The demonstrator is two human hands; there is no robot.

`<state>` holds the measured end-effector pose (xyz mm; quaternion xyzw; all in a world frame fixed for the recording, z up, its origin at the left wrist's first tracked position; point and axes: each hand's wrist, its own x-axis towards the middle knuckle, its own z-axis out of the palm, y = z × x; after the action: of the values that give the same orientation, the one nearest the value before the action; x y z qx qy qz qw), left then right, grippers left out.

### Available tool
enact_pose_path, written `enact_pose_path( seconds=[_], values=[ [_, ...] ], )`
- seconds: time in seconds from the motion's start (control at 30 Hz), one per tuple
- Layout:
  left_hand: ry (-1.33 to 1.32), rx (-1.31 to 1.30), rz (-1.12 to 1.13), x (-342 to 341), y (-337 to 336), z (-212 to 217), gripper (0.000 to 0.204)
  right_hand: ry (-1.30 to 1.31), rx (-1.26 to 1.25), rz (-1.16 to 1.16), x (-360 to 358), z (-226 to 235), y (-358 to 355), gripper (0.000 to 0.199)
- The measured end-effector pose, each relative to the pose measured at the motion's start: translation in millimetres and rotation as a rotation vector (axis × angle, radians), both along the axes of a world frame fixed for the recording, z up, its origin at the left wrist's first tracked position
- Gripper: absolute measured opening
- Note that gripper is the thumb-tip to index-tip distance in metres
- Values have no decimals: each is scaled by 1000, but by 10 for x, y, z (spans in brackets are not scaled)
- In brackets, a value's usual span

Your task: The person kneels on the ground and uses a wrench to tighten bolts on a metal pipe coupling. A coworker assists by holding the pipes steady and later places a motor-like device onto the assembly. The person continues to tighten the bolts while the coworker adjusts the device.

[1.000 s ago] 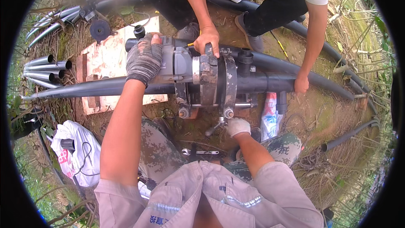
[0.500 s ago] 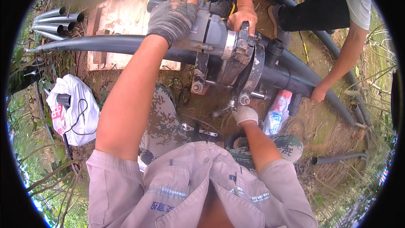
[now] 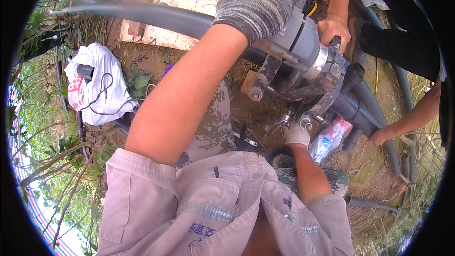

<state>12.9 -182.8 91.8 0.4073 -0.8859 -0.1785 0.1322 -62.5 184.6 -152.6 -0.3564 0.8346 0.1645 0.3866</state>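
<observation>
A: Head view: where's the grey motor unit (image 3: 286, 42)?
B: Upper part, right of middle, tilted over the black clamp frame (image 3: 266, 75). Its lower right end meets a shiny metal collar (image 3: 316, 64).

A: And the wearer's hands?
B: Left hand (image 3: 256, 9), striped fingerless glove, is wrapped over the back of the motor, thumb up. Right hand (image 3: 296, 135), pale glove, is down just beside a small metal handle (image 3: 287, 117) under the frame. Fingers are hidden, so can't tell if it's gripping.

A: Other person helping?
B: Yep. One of the co-worker's hands (image 3: 334, 31) is on a black grip by the collar, the other (image 3: 380, 135) is at the black pipe fitting (image 3: 353, 109).

A: Any writing?
B: Plenty. Dark blue characters on the wearer's shirt (image 3: 142, 199), red print on the white bag (image 3: 111, 85) off to the left, red and blue print on the plastic bag (image 3: 329, 142) near the right hand. Tiny marks on the motor, too small for me to read.

A: Anything else lying around?
B: A silver wrench (image 3: 245, 139) by the knee, and a long black pipe (image 3: 142, 13) running from upper left behind the left wrist.
</observation>
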Motion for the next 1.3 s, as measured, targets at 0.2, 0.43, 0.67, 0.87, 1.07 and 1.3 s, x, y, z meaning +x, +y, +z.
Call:
enact_pose_path(
  seconds=[0.2,0.43,0.67,0.87,1.07,1.3],
  values=[
    [40,-50,-27,-2,-40,-77,37,-14,18,4,-14,-95,39,44],
    [54,-10,-32,-8,-5,35,35,5,76,-21,-10,-167,63,41],
    [43,20,-24,-38,-34,-28,35,10,28,37,-15,-240,150,41],
    [-7,-42,18,-20,-18,-20,35,-46,-70,36,-58,-586,362,42],
    [5,8,37,2,47,22,38,-14,-177,60,-56,-835,532,42],
    [-3,-14,29,-51,55,13,42,-17,-324,66,-68,-883,513,36]
  ],
)
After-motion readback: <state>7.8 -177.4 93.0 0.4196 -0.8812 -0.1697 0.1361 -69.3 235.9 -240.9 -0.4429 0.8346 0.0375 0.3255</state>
